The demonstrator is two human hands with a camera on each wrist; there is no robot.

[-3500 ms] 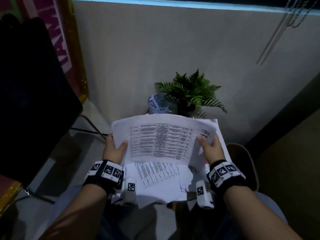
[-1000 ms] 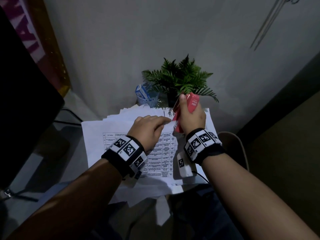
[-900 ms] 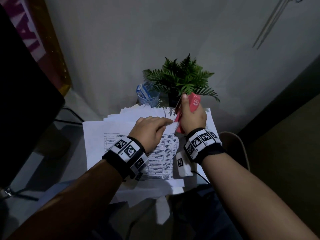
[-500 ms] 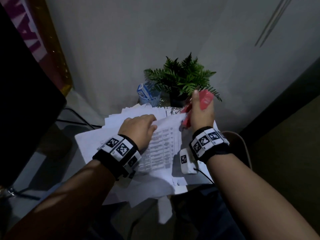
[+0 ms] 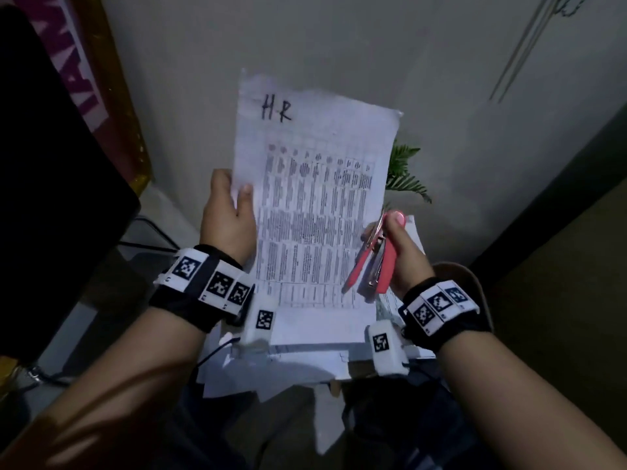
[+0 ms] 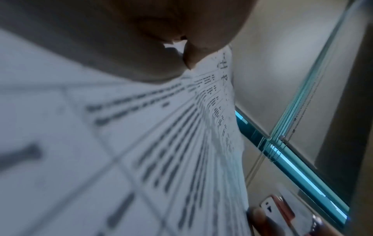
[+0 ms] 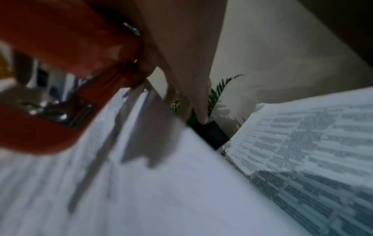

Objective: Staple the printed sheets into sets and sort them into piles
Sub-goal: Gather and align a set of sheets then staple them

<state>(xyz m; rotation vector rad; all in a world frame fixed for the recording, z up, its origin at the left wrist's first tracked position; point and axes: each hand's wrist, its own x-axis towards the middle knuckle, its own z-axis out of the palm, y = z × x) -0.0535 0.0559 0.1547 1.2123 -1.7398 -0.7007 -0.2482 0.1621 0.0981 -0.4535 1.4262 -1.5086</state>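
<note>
A set of printed sheets [image 5: 315,205] marked "HR" at the top stands upright in front of me. My left hand [image 5: 230,212] pinches its left edge, thumb on the front. The same set fills the left wrist view as the printed sheets [image 6: 141,143] under my thumb. My right hand [image 5: 397,245] grips a red stapler [image 5: 376,262], its jaws apart, beside the set's right edge. In the right wrist view the red stapler [image 7: 60,63] is close above white paper. More printed sheets [image 5: 305,354] lie in a loose pile below both hands.
A green potted plant [image 5: 403,174] stands behind the sheets against a grey wall. A dark chair back [image 5: 51,198] is at the left. Blind cords [image 5: 522,49] hang at the upper right. A rounded seat edge [image 5: 471,290] shows at the right.
My left hand has lifted the "HR" set off the pile and turned it upright. My right hand has drawn the stapler back from the far corner toward me.
</note>
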